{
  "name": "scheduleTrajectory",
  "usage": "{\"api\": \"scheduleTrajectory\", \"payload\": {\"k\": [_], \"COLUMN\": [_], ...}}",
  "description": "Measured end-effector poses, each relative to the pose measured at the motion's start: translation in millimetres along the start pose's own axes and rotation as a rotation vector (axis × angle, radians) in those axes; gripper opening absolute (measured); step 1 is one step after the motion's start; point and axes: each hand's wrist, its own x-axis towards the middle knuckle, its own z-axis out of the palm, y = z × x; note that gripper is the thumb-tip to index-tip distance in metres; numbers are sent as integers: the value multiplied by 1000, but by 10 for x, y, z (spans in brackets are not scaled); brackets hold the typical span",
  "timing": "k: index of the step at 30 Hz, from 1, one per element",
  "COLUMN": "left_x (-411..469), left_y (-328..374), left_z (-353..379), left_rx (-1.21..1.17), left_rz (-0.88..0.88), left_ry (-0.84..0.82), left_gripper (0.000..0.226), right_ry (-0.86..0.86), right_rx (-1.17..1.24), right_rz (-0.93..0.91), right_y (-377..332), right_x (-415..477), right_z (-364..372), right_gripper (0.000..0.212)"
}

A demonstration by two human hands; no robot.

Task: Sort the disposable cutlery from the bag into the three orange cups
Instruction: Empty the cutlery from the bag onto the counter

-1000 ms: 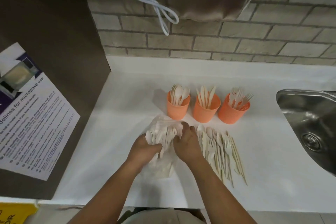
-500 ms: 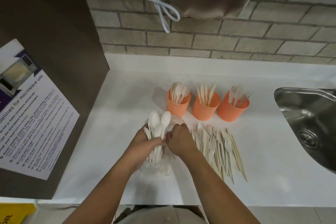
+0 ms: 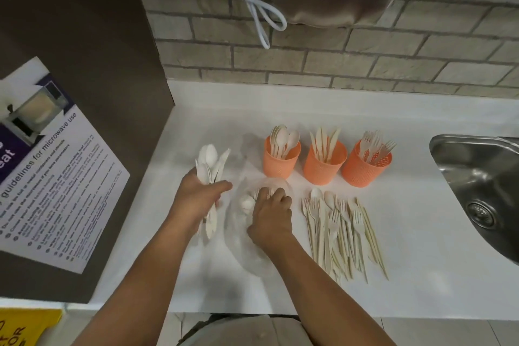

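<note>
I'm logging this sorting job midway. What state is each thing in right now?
left hand: grips cutlery bundle.
right hand: fingers curled on bag.
bag: on counter, open, some cutlery inside.
left cup: upright, spoons inside.
middle cup: upright, knives inside.
right cup: upright, forks inside.
loose pile: lying unsorted on counter.

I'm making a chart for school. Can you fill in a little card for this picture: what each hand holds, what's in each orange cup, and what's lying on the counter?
Left grip: holds a bundle of cutlery
Right grip: grips the clear plastic bag
Left orange cup: spoons
Middle orange cup: knives
Right orange cup: forks
Counter: loose pile of mixed cutlery, right of the bag
</note>
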Motion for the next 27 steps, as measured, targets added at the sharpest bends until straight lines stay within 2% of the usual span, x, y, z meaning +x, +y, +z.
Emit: {"api": "scheduleTrajectory", "payload": {"k": [3,7,9,10,12,15,20,27], "left_x": [-85,-170,-142,-136,-117,-123,-56,-27], "left_y": [-171,-281,-335,-353,-385,-369,-295,-316], "left_z": [31,100,123,136,156,159,150,195], "left_rx": [49,162,252,315,353,131,-94,-152], "left_rz": [-28,-59,-70,-72,-83,-112,-122,-89], "left_ry": [-44,-130,-139,-136,-105,-56,43,95], "left_gripper": [33,60,69,65,41,12,17,15], "right_ry": [54,43,28,21,17,31,89,9], "right_rx": [40,50,11,-14,-54,-93,-81,-72], "right_rz": [-69,-56,-23,-24,-53,-76,-79,-76], "right_y": [2,45,68,74,64,43,98,169], "right_x": [-15,-50,-43,-33,-14,-19,-63,-55], "right_z": [2,36,42,34,13,12,63,55], "right_gripper": [77,87,81,76,58,44,38,54]}}
